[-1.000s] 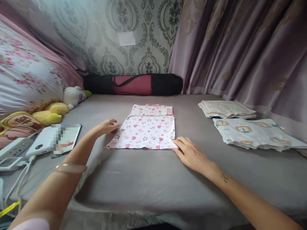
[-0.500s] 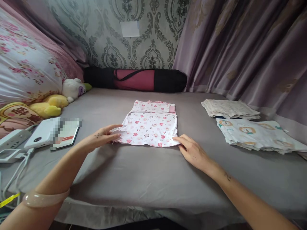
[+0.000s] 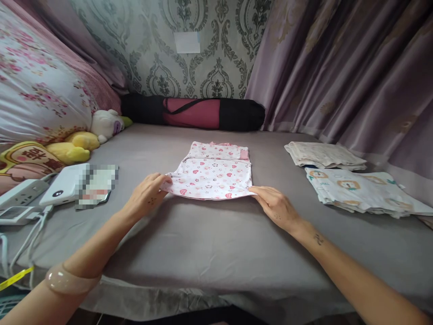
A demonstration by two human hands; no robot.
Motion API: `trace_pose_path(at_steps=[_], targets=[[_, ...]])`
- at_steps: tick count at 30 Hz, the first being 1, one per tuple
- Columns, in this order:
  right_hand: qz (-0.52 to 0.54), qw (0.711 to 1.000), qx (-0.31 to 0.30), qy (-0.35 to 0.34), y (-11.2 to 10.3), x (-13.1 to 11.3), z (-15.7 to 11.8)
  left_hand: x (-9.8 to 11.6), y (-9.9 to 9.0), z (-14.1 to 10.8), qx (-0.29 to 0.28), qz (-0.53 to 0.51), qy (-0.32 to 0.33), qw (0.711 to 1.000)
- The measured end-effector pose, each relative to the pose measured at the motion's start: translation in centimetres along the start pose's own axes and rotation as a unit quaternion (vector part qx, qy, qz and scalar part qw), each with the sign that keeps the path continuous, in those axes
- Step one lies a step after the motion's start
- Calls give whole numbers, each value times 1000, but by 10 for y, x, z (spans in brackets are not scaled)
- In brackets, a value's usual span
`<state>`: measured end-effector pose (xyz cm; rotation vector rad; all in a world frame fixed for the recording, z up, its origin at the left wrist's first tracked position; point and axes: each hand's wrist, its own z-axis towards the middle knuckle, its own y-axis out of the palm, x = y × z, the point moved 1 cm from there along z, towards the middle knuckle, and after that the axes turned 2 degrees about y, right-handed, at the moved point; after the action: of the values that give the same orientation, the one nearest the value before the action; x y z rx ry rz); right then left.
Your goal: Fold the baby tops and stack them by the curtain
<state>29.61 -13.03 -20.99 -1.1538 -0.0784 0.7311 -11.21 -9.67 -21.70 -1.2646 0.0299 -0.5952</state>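
Observation:
A white cloth garment with pink and red prints (image 3: 209, 176) lies partly folded on the grey sheet (image 3: 209, 243), its far part turned over and showing a pink patch at the right. My left hand (image 3: 146, 194) pinches the near left corner. The near right corner is between the fingers of my right hand (image 3: 275, 205). Between the two hands the near edge is stretched and slightly raised off the sheet.
At the right lie two folded cloth piles, one pale (image 3: 324, 154) and one with orange prints (image 3: 365, 192). A black and red roll bag (image 3: 191, 113) rests by the wall. Plush toys (image 3: 106, 125), a white power bank (image 3: 64, 185), a phone and a power strip (image 3: 23, 194) are left.
Both hands now grip the near corners and have lifted the garment's near edge slightly, moving it away from me. The left fingers have closed. The view has shifted a little.

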Motion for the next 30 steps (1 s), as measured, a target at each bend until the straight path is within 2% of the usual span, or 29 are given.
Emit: trace_pose_path(at_steps=[3,7,14,18,23,30], targets=[[4,1000,11,2,-2,3,0,-1,-5,4,29,24,17,999],[40,999,19,-24,-5,3,3,2,-17,6,52,-3,33,998],[57,997,-19,-57,-12,4,3,4,-29,0,-51,-71,40,995],[59,996,-30,-57,-28,2,-2,4,-41,-5,-64,-75,52,994],[67,995,-57,-51,-54,-16,-17,7,-52,-23,-72,-87,72,991],[71,992,-92,-38,-76,-39,-51,31,-63,-60,-112,-138,63,982]])
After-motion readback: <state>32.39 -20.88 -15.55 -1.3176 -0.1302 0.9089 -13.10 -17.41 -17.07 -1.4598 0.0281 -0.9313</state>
